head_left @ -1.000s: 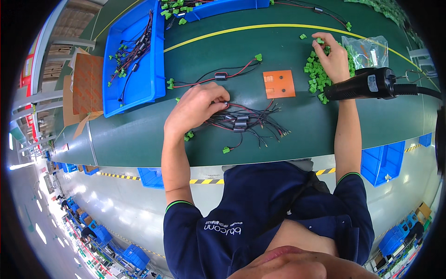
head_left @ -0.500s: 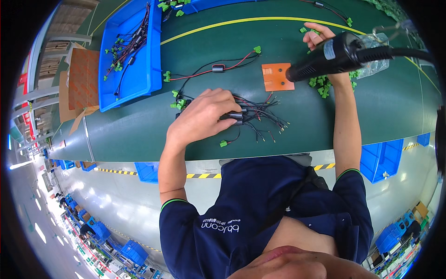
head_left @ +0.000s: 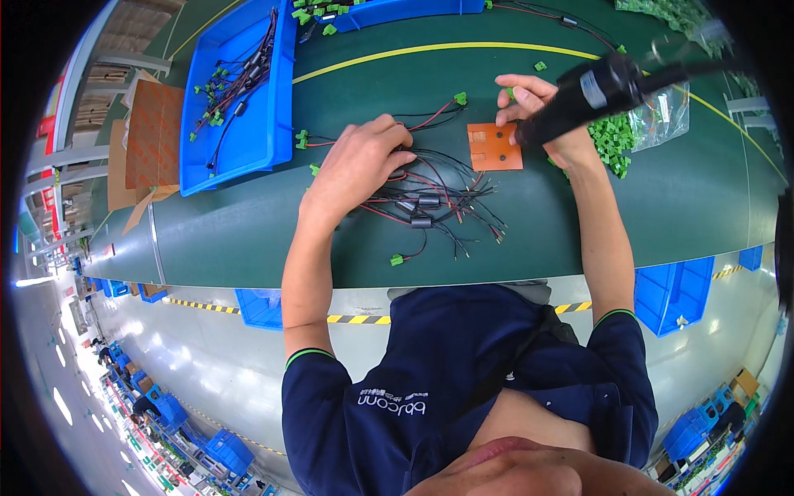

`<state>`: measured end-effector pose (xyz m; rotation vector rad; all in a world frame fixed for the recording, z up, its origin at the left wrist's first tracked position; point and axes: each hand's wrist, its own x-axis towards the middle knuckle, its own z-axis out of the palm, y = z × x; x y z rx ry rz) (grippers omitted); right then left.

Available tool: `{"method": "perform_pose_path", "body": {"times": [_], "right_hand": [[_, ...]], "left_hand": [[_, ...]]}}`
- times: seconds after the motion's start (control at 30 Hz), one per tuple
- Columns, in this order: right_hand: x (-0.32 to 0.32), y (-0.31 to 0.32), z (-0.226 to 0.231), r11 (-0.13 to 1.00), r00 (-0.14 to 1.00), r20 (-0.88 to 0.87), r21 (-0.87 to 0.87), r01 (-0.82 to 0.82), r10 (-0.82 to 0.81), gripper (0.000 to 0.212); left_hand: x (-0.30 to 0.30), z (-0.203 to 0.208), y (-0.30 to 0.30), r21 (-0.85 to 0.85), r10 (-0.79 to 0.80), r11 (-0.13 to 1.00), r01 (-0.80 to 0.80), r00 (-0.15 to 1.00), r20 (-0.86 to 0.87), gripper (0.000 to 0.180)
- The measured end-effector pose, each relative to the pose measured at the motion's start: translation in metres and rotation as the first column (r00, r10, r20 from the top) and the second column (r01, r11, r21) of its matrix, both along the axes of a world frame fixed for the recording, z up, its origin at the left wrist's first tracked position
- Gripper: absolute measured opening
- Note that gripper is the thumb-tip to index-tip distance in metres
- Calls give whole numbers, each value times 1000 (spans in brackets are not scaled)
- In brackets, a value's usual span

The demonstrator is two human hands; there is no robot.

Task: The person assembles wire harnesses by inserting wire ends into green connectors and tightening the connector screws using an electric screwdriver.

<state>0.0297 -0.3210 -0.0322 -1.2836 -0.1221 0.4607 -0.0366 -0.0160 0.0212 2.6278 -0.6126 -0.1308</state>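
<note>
My left hand point(head_left: 360, 161) lies on a bundle of black and red wires point(head_left: 430, 202) with green connectors on the dark green bench point(head_left: 248, 240), its fingers curled around the bundle's left end. My right hand point(head_left: 538, 112) is at the upper right corner of a small orange plate point(head_left: 494, 147), fingers pinched on a small green connector point(head_left: 510, 93). A black power screwdriver point(head_left: 595, 87) crosses in front of that hand and hides part of it. One wire with a green plug point(head_left: 460, 98) runs off above the plate.
A pile of loose green connectors point(head_left: 612, 140) and a clear plastic bag point(head_left: 666, 112) lie right of the plate. A blue bin point(head_left: 244, 91) with finished wire sets sits at the left, another blue bin point(head_left: 397, 10) at the back. Cardboard point(head_left: 153, 124) lies beyond the bench's left end.
My right hand has come back from the green connector pile to the orange plate. My left hand has shifted over the wire bundle and closed on it.
</note>
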Motion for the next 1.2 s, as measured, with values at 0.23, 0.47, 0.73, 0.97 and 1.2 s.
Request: {"method": "perform_pose_path", "body": {"times": [0.23,0.47,0.73,0.97,1.2], "right_hand": [[-5,-4,6,997,994,79,-38,-73,76,37],[-3,-3,-2,989,977,170,-94,-115,130,31],[-8,-1,3,981,951,239,-34,-191,194,24],[-15,2,-2,981,968,176,-112,-159,177,23],[-17,3,-9,987,943,297,-98,-127,151,22]], "left_hand": [[4,-9,-12,-87,-320,935,344,923,214,24],[0,-20,-42,232,-468,882,409,815,343,23],[6,-36,-40,25,-402,911,411,874,272,15],[9,-45,-39,-343,-302,880,330,944,132,14],[9,-48,-37,-409,-262,877,251,965,29,18]]}}
